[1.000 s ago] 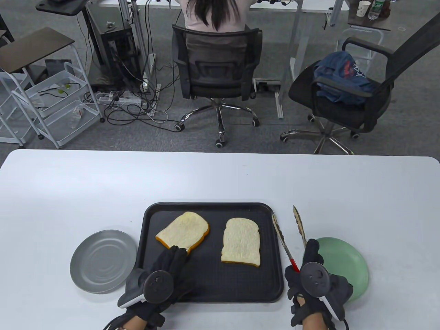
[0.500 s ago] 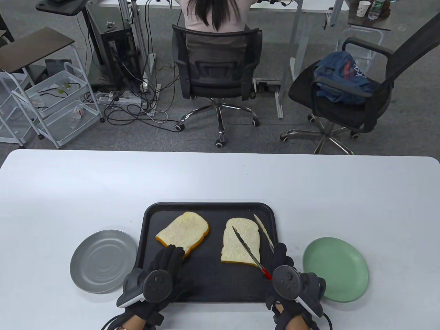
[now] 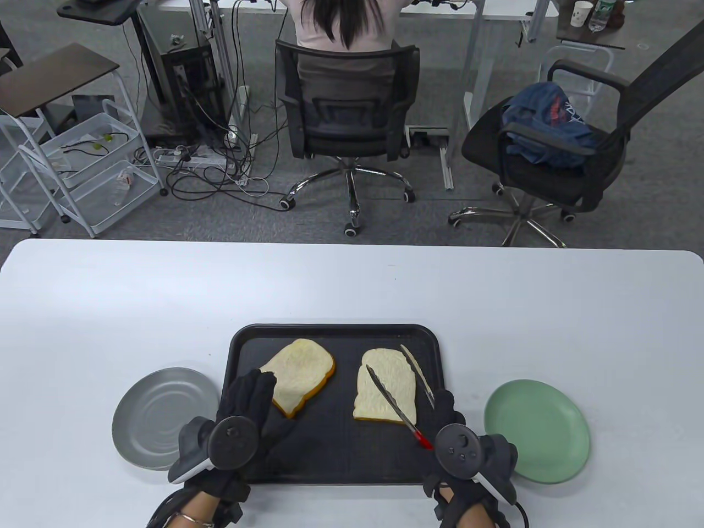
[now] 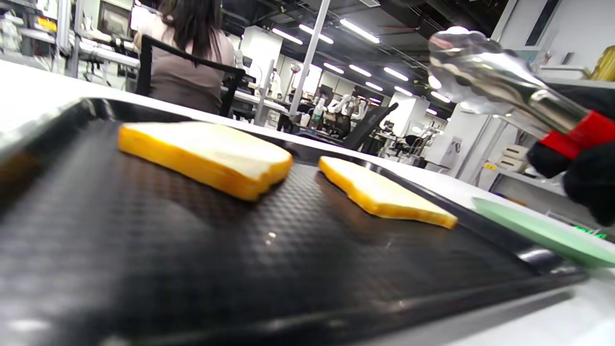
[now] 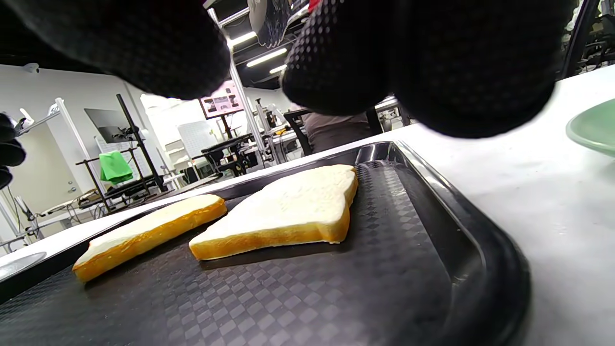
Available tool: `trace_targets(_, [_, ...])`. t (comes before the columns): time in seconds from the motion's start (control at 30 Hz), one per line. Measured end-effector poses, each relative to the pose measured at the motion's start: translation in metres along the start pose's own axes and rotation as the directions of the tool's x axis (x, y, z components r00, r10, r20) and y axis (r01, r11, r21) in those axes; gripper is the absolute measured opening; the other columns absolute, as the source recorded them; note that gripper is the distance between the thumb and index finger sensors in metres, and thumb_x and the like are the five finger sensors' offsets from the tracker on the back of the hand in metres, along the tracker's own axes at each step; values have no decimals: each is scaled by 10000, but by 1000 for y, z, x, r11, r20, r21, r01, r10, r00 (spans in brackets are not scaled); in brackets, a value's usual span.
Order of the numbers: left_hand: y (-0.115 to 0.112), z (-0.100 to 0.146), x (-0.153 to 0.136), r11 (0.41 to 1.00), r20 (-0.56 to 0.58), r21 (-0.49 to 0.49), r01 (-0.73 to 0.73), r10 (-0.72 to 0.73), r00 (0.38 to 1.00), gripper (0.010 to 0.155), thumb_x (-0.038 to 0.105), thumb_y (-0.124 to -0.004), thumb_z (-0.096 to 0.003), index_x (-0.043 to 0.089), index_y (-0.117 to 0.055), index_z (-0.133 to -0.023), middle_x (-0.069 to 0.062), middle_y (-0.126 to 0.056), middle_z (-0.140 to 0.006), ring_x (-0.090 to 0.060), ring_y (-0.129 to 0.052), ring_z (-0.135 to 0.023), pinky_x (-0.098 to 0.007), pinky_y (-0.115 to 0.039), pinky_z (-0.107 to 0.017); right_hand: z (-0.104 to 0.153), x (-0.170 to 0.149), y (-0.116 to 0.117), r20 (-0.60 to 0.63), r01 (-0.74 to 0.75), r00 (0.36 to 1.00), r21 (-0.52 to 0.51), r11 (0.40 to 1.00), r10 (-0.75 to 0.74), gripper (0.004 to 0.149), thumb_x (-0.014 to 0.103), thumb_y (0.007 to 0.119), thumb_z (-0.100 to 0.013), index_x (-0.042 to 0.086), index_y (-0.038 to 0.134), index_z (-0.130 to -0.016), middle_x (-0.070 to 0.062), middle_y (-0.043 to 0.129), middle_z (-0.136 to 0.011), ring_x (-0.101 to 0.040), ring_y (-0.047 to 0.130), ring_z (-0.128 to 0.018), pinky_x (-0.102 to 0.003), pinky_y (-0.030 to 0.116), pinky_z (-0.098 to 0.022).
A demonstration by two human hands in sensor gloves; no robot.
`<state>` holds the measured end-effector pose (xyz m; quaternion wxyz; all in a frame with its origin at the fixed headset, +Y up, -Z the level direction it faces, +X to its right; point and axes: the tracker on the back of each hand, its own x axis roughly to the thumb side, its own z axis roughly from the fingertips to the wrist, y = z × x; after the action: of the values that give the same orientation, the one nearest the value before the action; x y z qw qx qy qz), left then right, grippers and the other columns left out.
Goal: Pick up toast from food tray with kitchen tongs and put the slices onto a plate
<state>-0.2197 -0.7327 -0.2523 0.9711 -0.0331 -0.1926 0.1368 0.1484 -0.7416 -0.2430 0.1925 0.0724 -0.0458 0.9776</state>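
The right hand point(image 3: 467, 445) grips the kitchen tongs point(image 3: 400, 388), whose spread arms have swung in from beside the green plate point(image 3: 536, 432) to straddle the right toast slice point(image 3: 385, 393) at the tray's point(image 3: 335, 335) three o'clock. The left hand point(image 3: 242, 418), fingers straight, has slid toward nine o'clock, off the left slice point(image 3: 300, 371). A pinch looks imminent.

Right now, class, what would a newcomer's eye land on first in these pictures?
Two pale toast slices lie on the black plastic tray at the table's near edge. The right hand holds open metal tongs over the right slice, and a round green plate waits right of the tray.
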Motion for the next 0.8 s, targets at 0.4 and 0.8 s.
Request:
trace_targets(0.4, [16,23,-91,995,-248,86,-50,70,966,877,565,-483,-715,-24,-98,-1239,-381,-160,-1248,-651,-303,-1094,-733,-426,-781,-4,-2,5,-16,-4,1000,27,1000,5,1010,451,885,-309,-50,308,-969,-308,704,-774,-242,937,-356,-428,877,-209])
trace_targets(0.8, [-1,31,-155,1000,-524,-6,16,-17,852,860,537,-500,-723,-30,-107,-1237,-389,-167,-1242,-649,-323,-1090,-736,-428,-774,-5,-6,3,-38,-3,999,42,999,5,1013,453,883,-311,-52,301,-969,-314,698,-777,-250,934,-362,-436,873,-214])
